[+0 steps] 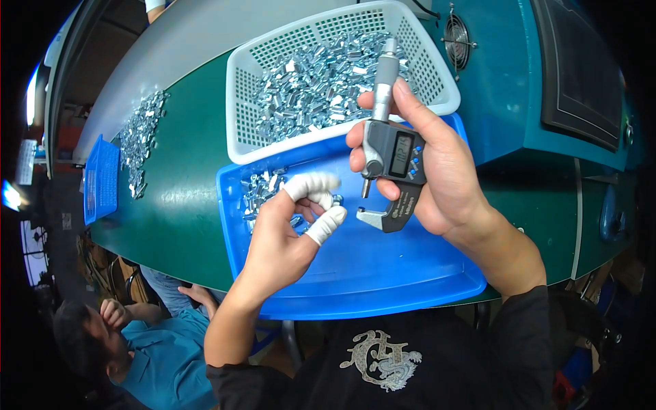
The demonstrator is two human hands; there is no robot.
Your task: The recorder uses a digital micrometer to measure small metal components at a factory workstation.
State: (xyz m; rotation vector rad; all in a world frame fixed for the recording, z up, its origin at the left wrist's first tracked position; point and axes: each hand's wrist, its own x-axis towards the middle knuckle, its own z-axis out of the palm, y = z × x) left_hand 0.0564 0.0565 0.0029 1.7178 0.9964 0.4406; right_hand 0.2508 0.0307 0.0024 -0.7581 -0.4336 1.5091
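My right hand [447, 171] is wrapped around a digital micrometer [378, 140], a grey and black tool with a small display, its thimble pointing up and its jaw down. The gap between its measuring faces holds nothing. Just left of that jaw, my left hand [280, 242] pinches a small shiny metal piece [337, 199] between thumb and forefinger, both wrapped in white coverings. Fingers hide most of the piece. Below both hands lies a blue tray [389, 273], with a heap of similar metal parts [260, 193] at its left, partly behind my left hand.
A white perforated basket [240, 150] full of metal parts overlaps the tray's far side. At left, more parts [142, 137] lie loose on the green table [195, 184] beside a blue basket [101, 184]. A teal machine [492, 109] stands right. Another person [164, 352] sits lower left.
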